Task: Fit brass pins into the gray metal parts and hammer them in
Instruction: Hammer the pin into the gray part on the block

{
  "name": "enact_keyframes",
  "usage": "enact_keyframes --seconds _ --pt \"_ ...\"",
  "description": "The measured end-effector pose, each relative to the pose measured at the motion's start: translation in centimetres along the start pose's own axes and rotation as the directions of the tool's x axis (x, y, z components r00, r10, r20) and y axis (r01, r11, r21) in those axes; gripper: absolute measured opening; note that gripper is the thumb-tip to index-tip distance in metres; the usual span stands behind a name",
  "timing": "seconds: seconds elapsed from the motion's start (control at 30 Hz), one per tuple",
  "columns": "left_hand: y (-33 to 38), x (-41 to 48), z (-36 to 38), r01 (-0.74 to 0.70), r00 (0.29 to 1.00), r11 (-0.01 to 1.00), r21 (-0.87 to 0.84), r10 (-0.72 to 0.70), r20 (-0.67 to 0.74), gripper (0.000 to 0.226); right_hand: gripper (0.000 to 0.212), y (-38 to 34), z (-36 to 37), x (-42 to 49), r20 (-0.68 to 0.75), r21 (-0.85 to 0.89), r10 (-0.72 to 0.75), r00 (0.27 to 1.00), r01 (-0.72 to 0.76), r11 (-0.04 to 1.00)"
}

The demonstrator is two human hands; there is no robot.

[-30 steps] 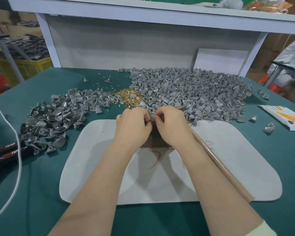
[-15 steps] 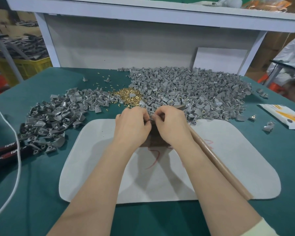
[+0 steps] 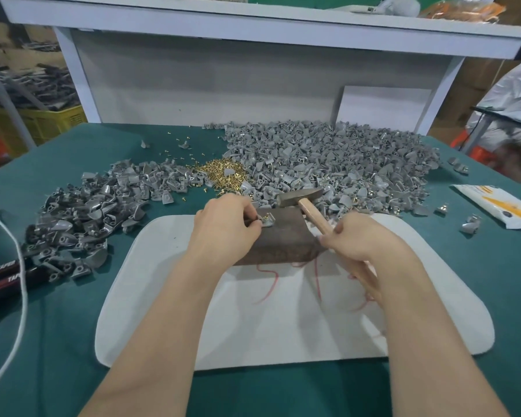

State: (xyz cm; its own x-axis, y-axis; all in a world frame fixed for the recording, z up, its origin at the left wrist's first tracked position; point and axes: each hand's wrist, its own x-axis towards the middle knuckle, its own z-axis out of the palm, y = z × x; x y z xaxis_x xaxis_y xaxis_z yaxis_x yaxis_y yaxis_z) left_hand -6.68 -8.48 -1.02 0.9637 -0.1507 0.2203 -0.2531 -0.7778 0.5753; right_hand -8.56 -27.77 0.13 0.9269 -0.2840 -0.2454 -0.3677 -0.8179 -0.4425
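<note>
From the head camera we read this as the hammering step: a pin is seated and the blow looks ready to fall. The left hand point(image 3: 223, 227) pinches a gray part point(image 3: 268, 221) between curled fingertips and steadies it on the far left corner of the block point(image 3: 283, 243), a dark, rusty-brown slab with a flat, pitted top. A brass pin point(image 3: 265, 217) stands up out of the part, small and bright. The right hand point(image 3: 361, 239), at the block's right edge, is wrapped around the pale wooden handle of the hammer point(image 3: 300, 196). Its dull steel head sits past the block's far edge, up and right of the part and apart from it.

We judge that the next move calls for a short, square tap onto the pin's head. The left fingertips lie just beside the target, and a slanted hit could bend the soft brass or skid off the smooth part.

The block rests on a white mat point(image 3: 283, 332), soft-looking with rounded corners, and loose red thread point(image 3: 268, 285) lies on the mat nearer us than the block. Beyond the block glitters a loose heap of pins point(image 3: 223, 174). To the block's far right spreads a broad heap of matte gray parts point(image 3: 343, 164), wedge-shaped with small holes, and to its left lies a darker, shinier heap point(image 3: 97, 212). All lie on green cloth point(image 3: 57, 341)
</note>
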Motion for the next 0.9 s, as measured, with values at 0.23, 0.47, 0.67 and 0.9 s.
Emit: enact_keyframes --seconds 0.23,0.47,0.67,0.9 --pt "0.1 0.1 0.3 -0.012 1.000 0.998 -0.061 0.012 -0.006 0.014 0.010 0.5 0.0 -0.1 -0.159 0.340 -0.138 0.977 0.186 0.922" --pt "-0.7 0.8 0.5 0.132 0.987 0.991 -0.010 -0.133 -0.089 0.009 0.043 -0.6 -1.3 -2.5 -0.340 0.035 -0.452 0.824 0.492 0.870" --pt "-0.8 0.8 0.7 0.170 0.980 0.983 -0.074 -0.177 -0.090 0.014 0.045 -0.8 -0.6 -3.4 -0.406 -0.018 -0.517 0.754 0.559 0.829" --pt "-0.9 0.8 0.7 0.195 0.975 0.976 -0.100 -0.204 -0.089 0.033 0.044 -0.5 -0.6 -3.3 -0.438 0.008 -0.532 0.724 0.595 0.804"
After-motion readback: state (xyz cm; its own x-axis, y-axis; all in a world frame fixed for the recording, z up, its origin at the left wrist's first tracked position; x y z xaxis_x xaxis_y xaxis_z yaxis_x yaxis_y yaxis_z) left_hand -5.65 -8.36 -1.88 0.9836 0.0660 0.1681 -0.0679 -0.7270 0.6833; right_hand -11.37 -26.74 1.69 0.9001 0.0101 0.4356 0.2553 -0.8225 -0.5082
